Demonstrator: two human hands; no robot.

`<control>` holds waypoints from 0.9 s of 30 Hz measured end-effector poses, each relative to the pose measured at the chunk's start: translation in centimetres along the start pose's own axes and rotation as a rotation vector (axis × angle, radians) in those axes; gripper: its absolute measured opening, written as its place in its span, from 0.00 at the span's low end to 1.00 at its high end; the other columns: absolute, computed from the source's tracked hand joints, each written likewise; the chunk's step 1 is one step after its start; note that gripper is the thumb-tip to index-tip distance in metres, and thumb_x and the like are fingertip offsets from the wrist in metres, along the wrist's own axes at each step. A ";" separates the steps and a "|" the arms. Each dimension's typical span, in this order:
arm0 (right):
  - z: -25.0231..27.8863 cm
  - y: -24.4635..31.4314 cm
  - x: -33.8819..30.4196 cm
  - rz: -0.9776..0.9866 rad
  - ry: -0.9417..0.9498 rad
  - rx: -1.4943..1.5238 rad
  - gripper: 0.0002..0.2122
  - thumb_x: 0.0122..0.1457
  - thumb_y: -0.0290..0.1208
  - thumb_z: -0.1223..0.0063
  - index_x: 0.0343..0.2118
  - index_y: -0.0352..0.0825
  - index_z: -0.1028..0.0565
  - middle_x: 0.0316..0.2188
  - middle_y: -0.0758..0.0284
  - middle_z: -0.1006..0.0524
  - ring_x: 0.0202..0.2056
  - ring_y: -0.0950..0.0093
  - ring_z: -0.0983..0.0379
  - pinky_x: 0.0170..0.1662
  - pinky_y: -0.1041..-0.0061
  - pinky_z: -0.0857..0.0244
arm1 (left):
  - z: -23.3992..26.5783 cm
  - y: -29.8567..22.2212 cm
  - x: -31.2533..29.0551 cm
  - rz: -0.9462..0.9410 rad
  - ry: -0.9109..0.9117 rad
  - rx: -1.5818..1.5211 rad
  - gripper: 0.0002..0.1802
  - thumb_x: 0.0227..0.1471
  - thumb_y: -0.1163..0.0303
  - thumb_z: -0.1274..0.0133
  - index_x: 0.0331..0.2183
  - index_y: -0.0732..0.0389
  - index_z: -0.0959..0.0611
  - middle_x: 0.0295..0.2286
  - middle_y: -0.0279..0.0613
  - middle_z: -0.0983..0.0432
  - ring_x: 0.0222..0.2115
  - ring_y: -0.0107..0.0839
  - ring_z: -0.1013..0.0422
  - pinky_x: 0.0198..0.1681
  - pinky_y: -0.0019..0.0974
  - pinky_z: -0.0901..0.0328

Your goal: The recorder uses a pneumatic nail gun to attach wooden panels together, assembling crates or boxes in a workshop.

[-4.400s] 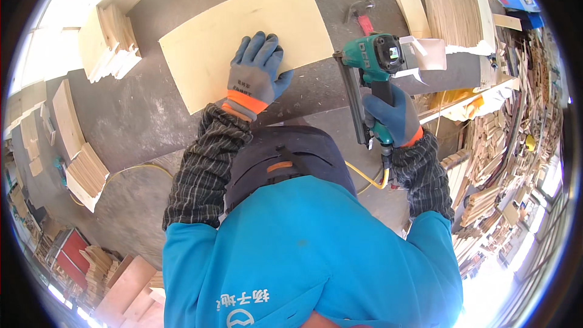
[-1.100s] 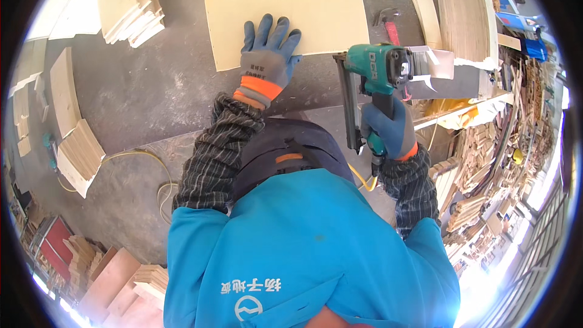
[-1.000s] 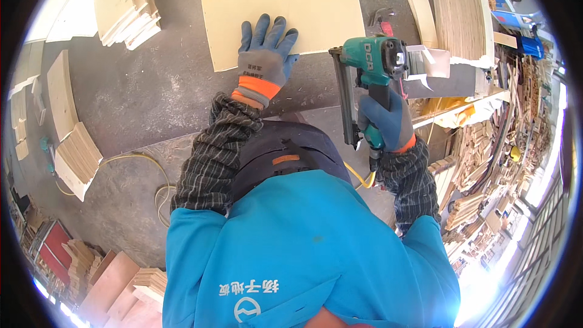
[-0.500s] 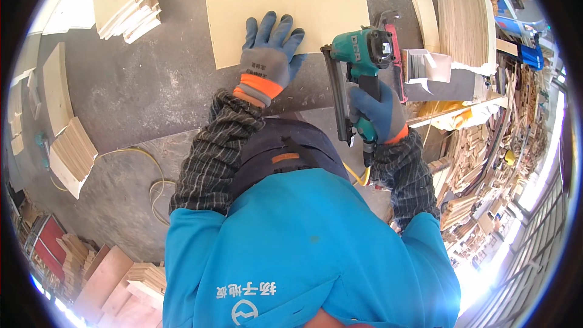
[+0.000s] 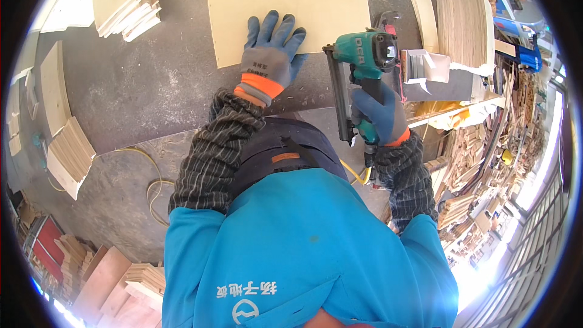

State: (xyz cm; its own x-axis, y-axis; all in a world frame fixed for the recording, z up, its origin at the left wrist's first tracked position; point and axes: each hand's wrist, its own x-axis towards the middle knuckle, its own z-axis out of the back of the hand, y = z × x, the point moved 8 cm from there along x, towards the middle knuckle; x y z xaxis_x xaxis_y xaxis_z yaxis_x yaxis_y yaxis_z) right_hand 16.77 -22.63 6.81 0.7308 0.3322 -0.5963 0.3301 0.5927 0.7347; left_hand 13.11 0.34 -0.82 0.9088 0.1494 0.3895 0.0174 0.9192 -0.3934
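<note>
My left hand [image 5: 270, 54], in a grey and blue work glove with an orange cuff, lies with fingers spread on the near edge of a pale plywood sheet [image 5: 303, 3]. The sheet rests flat on the grey worktable [image 5: 146, 79]. In my right hand [image 5: 382, 115], gloved the same way, is the grip of a teal and black pneumatic nail gun [image 5: 361, 54]. The gun stands to the right of my left hand, by the sheet's near right corner. A yellow air hose [image 5: 363, 177] shows below its handle.
Wood panels [image 5: 124, 0] are stacked at the far left, with another stack [image 5: 71, 152] nearer. To the right stand a thick pile of boards [image 5: 464, 30] and a small open box [image 5: 425, 67]. Scrap wood [image 5: 470, 152] is heaped beyond. Yellow hose [image 5: 159, 188] lies on the floor.
Almost nothing differs. The nail gun has shifted very slightly to the right and down in my right hand; my left hand stays on the sheet.
</note>
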 end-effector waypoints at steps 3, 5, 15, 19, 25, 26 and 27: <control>-0.2 1.4 -1.2 0.124 0.042 0.037 0.16 0.63 0.39 0.38 0.42 0.29 0.22 0.24 0.69 0.23 0.24 0.78 0.26 0.30 0.74 0.31 | 0.1 0.4 -0.3 0.011 0.014 0.002 0.25 0.58 0.51 0.35 0.55 0.49 0.12 0.63 0.44 0.25 0.69 0.54 0.37 0.74 0.68 0.49; 0.3 0.9 -1.5 0.057 0.019 0.116 0.15 0.63 0.38 0.38 0.42 0.29 0.22 0.24 0.68 0.22 0.24 0.78 0.26 0.30 0.74 0.32 | 0.7 0.7 -0.5 0.018 0.037 -0.048 0.30 0.54 0.50 0.30 0.57 0.47 0.13 0.64 0.44 0.26 0.68 0.56 0.35 0.72 0.66 0.44; -3.1 0.2 -0.9 -0.010 0.041 0.120 0.15 0.64 0.36 0.37 0.46 0.28 0.21 0.25 0.69 0.22 0.25 0.80 0.25 0.29 0.75 0.31 | 7.1 10.0 -6.4 0.285 0.055 -0.078 0.41 0.50 0.54 0.25 0.64 0.49 0.19 0.69 0.59 0.36 0.70 0.58 0.38 0.69 0.60 0.36; -4.4 0.7 -0.5 -0.029 0.069 0.145 0.16 0.64 0.37 0.37 0.45 0.27 0.21 0.26 0.69 0.22 0.25 0.80 0.25 0.29 0.75 0.30 | 5.0 11.3 -7.2 0.368 0.057 -0.404 0.36 0.54 0.62 0.27 0.63 0.53 0.19 0.68 0.64 0.36 0.64 0.61 0.30 0.62 0.51 0.26; -5.0 0.8 0.0 -0.037 0.066 0.087 0.17 0.63 0.37 0.37 0.47 0.27 0.22 0.26 0.69 0.23 0.25 0.80 0.26 0.28 0.75 0.31 | 5.5 10.8 -6.7 0.360 0.028 -0.468 0.32 0.57 0.66 0.28 0.62 0.56 0.18 0.65 0.58 0.30 0.59 0.52 0.23 0.60 0.45 0.24; -5.2 1.1 -0.1 -0.029 0.078 0.083 0.18 0.64 0.37 0.37 0.48 0.27 0.22 0.26 0.69 0.23 0.25 0.80 0.25 0.28 0.75 0.31 | 5.4 10.8 -6.5 0.366 0.048 -0.469 0.33 0.56 0.66 0.28 0.62 0.56 0.18 0.65 0.58 0.30 0.59 0.52 0.23 0.59 0.45 0.24; -5.5 1.3 -0.2 -0.020 0.094 0.079 0.18 0.64 0.36 0.38 0.49 0.27 0.22 0.26 0.69 0.22 0.25 0.80 0.25 0.28 0.75 0.31 | 5.5 10.8 -6.6 0.369 0.047 -0.468 0.33 0.56 0.66 0.28 0.62 0.56 0.18 0.65 0.58 0.30 0.59 0.52 0.23 0.59 0.45 0.24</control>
State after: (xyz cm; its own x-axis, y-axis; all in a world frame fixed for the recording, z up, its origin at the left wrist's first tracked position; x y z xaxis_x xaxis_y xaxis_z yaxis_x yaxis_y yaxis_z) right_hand 13.77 -17.88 6.17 0.6657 0.3907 -0.6357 0.3927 0.5410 0.7437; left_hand 5.04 11.30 -3.08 0.9071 0.4021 0.1243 -0.1308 0.5501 -0.8248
